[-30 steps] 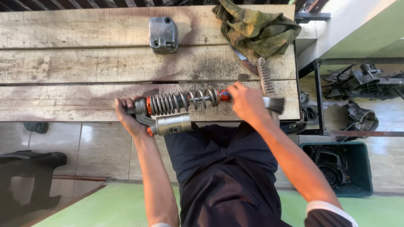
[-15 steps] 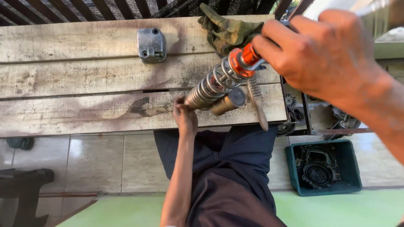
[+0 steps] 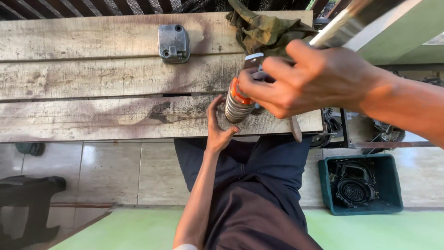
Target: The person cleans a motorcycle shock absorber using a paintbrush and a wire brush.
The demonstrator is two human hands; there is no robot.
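A shock absorber (image 3: 237,105) with a grey coil spring and an orange collar stands nearly upright on the front plank of the wooden bench (image 3: 92,118), seen end-on. My right hand (image 3: 314,81) is closed around its upper end, close to the camera. My left hand (image 3: 217,125) sits at the bench's front edge, fingers spread, thumb and palm against the absorber's lower end. The rest of the absorber's body is hidden behind my right hand.
A grey metal cover (image 3: 173,44) lies on the back plank and a crumpled green rag (image 3: 268,30) at the back right. A slim metal tool (image 3: 296,130) overhangs the bench edge. A green crate (image 3: 393,185) with a machine part stands on the floor to the right, a black stool (image 3: 27,203) to the left.
The shock absorber has been tipped from lying flat on the bench to nearly upright. My right hand raised its end towards the camera. My left hand loosened from a full grip to spread fingers.
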